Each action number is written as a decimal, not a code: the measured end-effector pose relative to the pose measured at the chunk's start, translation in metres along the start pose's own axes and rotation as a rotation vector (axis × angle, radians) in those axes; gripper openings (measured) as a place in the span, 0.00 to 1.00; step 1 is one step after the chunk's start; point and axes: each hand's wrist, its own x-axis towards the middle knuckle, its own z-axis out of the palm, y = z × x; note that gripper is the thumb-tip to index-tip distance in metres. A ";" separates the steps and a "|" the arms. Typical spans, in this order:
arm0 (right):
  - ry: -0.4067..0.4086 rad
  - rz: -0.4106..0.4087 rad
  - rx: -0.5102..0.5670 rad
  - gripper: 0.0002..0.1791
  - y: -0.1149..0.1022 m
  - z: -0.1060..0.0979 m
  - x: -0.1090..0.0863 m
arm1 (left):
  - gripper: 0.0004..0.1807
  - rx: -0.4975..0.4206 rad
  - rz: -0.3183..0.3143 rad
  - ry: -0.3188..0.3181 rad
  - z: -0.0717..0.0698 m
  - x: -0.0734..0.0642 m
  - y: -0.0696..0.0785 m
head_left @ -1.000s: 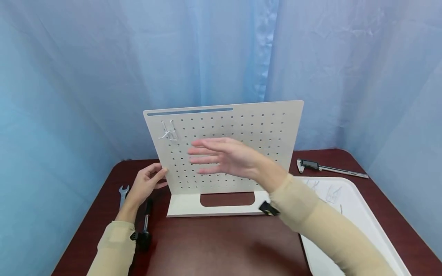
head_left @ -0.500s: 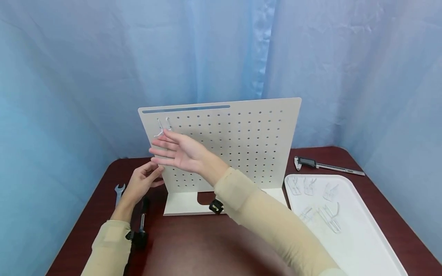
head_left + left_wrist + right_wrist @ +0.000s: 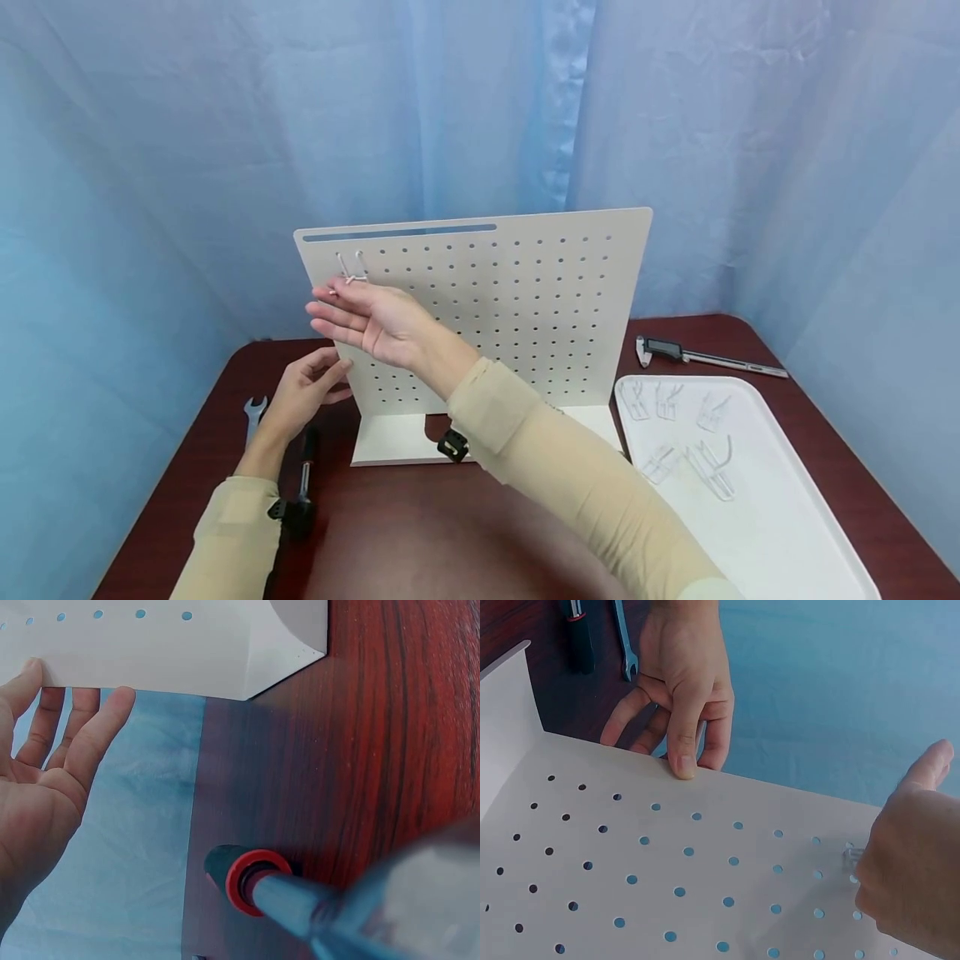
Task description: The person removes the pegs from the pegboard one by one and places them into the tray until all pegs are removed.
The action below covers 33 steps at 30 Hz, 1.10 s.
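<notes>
A white pegboard (image 3: 517, 317) stands upright on its flat base. My left hand (image 3: 303, 392) grips its left edge, thumb on the front face and fingers behind, as the left wrist view shows too. A white wire hook (image 3: 352, 265) hangs at the board's upper left corner. My right hand (image 3: 375, 321) is at that hook, palm turned up and fingers extended, with the thumb against its lower part. In the right wrist view the right hand (image 3: 915, 862) covers most of the hook (image 3: 851, 859), so the exact contact is hidden.
To the right, a white tray (image 3: 780, 500) bears several clear-looking wire hooks (image 3: 708, 468). Behind it lies a digital caliper (image 3: 705, 357). An open-end wrench (image 3: 253, 417) and a dark-handled tool (image 3: 306, 475) lie at the left. Blue curtains (image 3: 480, 108) surround the table.
My right hand has swept left across the pegboard to the hook at the upper left. The left hand keeps its grip on the board's edge. The view has shifted slightly.
</notes>
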 end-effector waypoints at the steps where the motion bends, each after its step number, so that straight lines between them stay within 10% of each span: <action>1: 0.011 0.000 0.006 0.16 0.001 0.000 0.001 | 0.23 0.000 -0.001 -0.001 0.000 0.000 0.000; 13: 0.006 0.043 0.057 0.18 -0.002 -0.005 0.003 | 0.21 0.029 0.020 0.011 -0.002 0.001 -0.002; 27: -0.029 -0.061 -0.140 0.20 -0.002 -0.009 0.001 | 0.21 0.020 0.020 0.006 -0.001 0.002 -0.002; 33: 0.042 -0.081 0.018 0.12 0.001 0.000 0.003 | 0.21 0.008 0.041 0.007 0.000 0.003 -0.003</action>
